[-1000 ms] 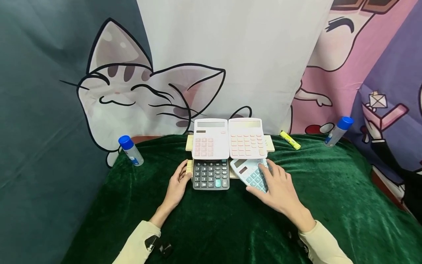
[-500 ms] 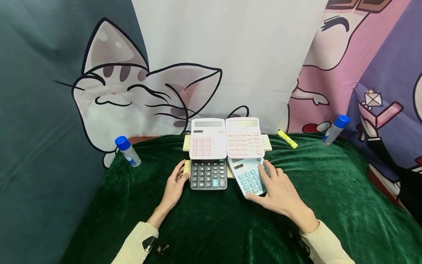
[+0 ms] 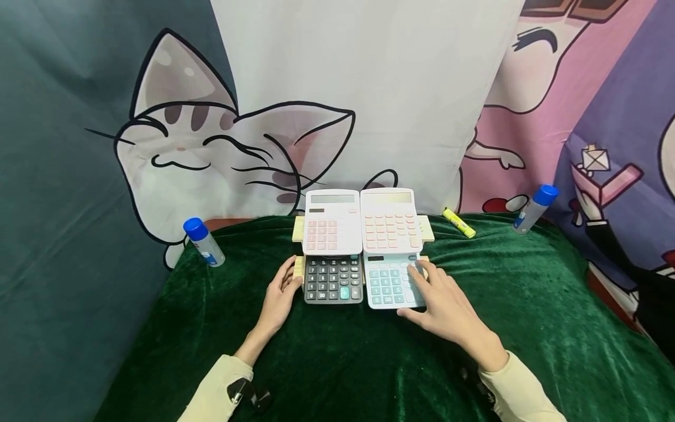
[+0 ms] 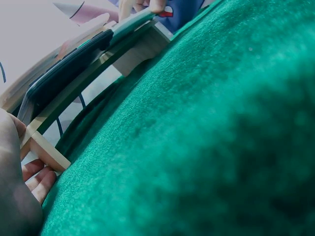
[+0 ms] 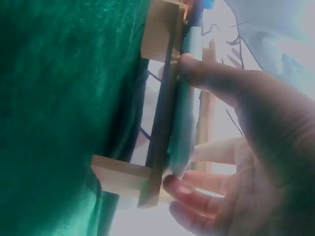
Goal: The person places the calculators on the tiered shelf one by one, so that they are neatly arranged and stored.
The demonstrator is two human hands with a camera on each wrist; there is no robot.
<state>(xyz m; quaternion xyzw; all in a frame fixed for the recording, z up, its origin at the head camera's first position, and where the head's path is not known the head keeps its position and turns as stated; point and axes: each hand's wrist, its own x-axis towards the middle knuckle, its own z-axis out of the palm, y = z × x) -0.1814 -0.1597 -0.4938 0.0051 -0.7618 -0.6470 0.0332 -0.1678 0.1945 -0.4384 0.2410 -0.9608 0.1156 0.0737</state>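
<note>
My right hand (image 3: 448, 308) holds the light blue calculator (image 3: 387, 281) at its right side, thumb near the bottom corner and fingers on the right edge. The right wrist view shows the calculator (image 5: 184, 123) edge-on against a wooden stand (image 5: 118, 174), gripped between thumb and fingers. At the other end, my left hand (image 3: 279, 296) grips the stand's left end (image 3: 299, 266), its fingers curled by the wooden leg (image 4: 51, 152) in the left wrist view. A black calculator (image 3: 333, 281) leans beside the blue one. Two white calculators with pink keys, a left one (image 3: 345, 225) and a right one (image 3: 388, 205), stand behind, higher up.
Blue-capped grey tubes stand at the left (image 3: 207, 243) and the far right (image 3: 534, 211). Right of the stand lies a yellow stick (image 3: 459, 223). Green velvet cloth (image 3: 327, 363) covers the table, and a printed cartoon curtain (image 3: 411, 88) hangs behind.
The light blue calculator has turned from tilted to upright, now squared up beside the black one. My right hand has shifted slightly with it; my left hand has stayed at the stand's end.
</note>
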